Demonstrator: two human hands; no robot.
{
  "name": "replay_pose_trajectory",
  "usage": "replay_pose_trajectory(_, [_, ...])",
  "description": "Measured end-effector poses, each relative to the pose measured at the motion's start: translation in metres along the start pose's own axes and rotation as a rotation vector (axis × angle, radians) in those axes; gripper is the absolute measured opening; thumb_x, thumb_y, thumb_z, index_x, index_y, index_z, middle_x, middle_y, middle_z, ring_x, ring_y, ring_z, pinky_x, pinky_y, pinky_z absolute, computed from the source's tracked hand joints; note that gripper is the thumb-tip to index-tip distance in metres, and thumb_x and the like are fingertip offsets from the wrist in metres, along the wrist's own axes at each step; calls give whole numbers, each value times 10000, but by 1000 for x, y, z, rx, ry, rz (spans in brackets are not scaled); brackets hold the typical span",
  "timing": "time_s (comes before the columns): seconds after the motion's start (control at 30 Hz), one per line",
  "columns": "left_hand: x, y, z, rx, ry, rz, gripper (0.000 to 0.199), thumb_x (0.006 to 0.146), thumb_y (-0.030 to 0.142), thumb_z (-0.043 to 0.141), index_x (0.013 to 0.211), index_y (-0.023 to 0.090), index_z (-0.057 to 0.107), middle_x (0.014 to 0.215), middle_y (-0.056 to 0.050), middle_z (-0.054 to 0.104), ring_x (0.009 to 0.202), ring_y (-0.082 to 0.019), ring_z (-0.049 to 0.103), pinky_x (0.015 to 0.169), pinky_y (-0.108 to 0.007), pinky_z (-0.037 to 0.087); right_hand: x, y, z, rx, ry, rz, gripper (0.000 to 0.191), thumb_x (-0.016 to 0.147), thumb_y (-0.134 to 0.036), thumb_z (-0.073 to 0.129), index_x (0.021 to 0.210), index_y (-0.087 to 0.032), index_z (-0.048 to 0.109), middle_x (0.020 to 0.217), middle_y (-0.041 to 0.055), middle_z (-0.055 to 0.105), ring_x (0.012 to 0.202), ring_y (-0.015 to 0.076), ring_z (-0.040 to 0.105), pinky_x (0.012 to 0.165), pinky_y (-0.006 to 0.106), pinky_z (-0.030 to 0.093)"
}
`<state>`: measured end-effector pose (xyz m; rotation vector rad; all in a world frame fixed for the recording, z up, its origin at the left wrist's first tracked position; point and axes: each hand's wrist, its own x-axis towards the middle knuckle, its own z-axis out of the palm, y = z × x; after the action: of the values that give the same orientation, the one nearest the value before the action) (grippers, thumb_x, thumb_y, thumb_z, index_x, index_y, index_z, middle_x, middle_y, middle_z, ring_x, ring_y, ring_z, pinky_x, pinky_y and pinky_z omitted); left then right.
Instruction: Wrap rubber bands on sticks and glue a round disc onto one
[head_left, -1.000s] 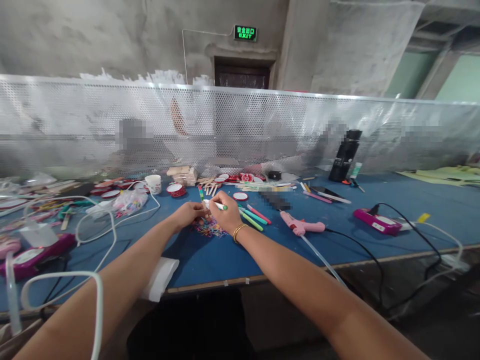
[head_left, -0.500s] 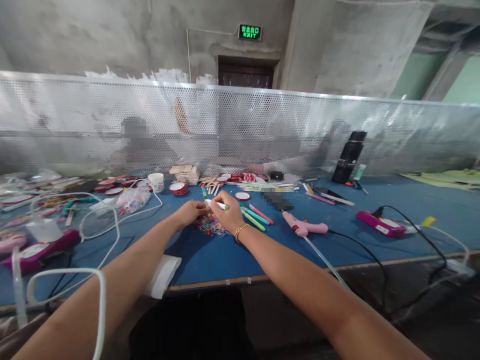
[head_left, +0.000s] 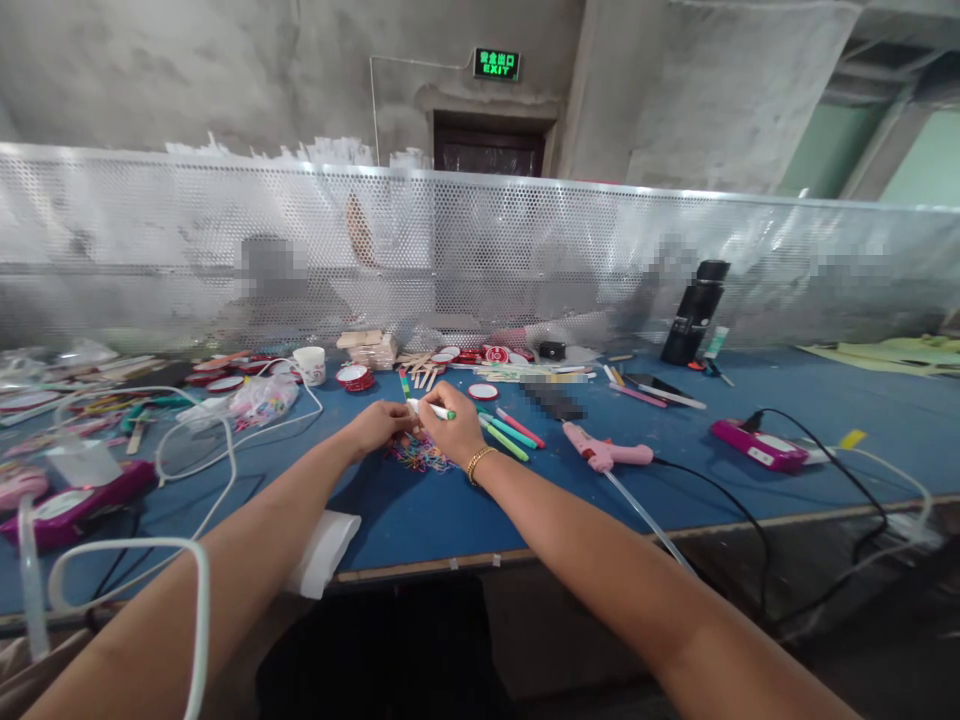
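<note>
My right hand (head_left: 452, 425) is closed around a white marker pen (head_left: 442, 411) with a green end. Its tip side points left, toward a narrow craft stick (head_left: 405, 386) with coloured bands, green among them. My left hand (head_left: 384, 426) pinches the lower part of that stick, which stands up from the fingers. Under and between both hands lies a pile of small colourful bands or strings (head_left: 421, 455), too fine to make out. Beside my right hand rest several markers, including a green marker (head_left: 508, 440) and a red marker (head_left: 523, 429).
Right of the markers lies a pink glue gun (head_left: 600, 450) with its cord. A purple power box (head_left: 761, 446) and a black bottle (head_left: 694, 315) are farther right. Red-rimmed round lids (head_left: 483, 392), a paper cup (head_left: 310, 365) and white cables (head_left: 232, 450) are also there.
Both hands keep nearly the same pose on the stick and marker. The whole view has shifted very slightly.
</note>
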<state>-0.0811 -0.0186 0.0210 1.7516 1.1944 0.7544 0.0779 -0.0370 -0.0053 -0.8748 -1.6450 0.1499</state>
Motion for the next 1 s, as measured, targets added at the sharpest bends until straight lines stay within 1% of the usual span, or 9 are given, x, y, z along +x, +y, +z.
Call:
replay_pose_trajectory(0.2, [0, 0, -2, 4, 14, 25, 402, 605, 509, 723, 731, 134, 656, 774, -65, 712, 519, -103, 546, 445, -207, 293, 2, 1, -2, -36, 52, 39, 108, 818, -273, 507, 724, -221, 499, 705, -15, 577, 715, 147, 534, 684, 252, 404])
replay_pose_trajectory(0.4, [0, 1, -1, 18, 24, -5, 373, 592, 489, 741, 698, 145, 644, 725, -42, 701, 511, -98, 541, 439, -203, 282, 3, -2, -2, -44, 8, 15, 118, 824, -271, 503, 718, -220, 505, 703, -13, 576, 722, 149, 532, 696, 253, 405])
replay_pose_trajectory(0.6, [1, -1, -2, 18, 11, 18, 383, 599, 488, 738, 698, 131, 640, 756, -59, 705, 507, -95, 543, 443, -201, 291, 3, 1, -2, -45, 54, 37, 116, 833, -280, 498, 735, -220, 508, 718, -16, 587, 733, 146, 540, 704, 251, 402])
replay_pose_trajectory(0.8, [-1, 1, 1, -1, 6, 8, 401, 572, 488, 758, 713, 129, 646, 736, -56, 700, 502, -95, 540, 443, -198, 276, 1, -1, -1, -20, -19, 20, 118, 830, -287, 504, 736, -218, 526, 716, -15, 594, 722, 145, 538, 676, 248, 398])
replay_pose_trajectory(0.87, [-1, 1, 1, 1, -2, 8, 417, 575, 506, 754, 710, 127, 645, 743, -62, 702, 501, -96, 539, 437, -199, 268, 1, 0, 0, -21, -9, 30, 123, 829, -293, 508, 732, -219, 523, 710, -15, 593, 718, 147, 539, 670, 249, 398])
replay_pose_trajectory(1.0, [-2, 2, 1, -4, -3, 9, 458, 580, 540, 746, 742, 121, 659, 772, -80, 713, 502, -97, 539, 430, -198, 267, 2, 2, -1, -28, 56, 39, 122, 825, -281, 508, 720, -219, 499, 710, -13, 586, 722, 149, 540, 680, 251, 401])
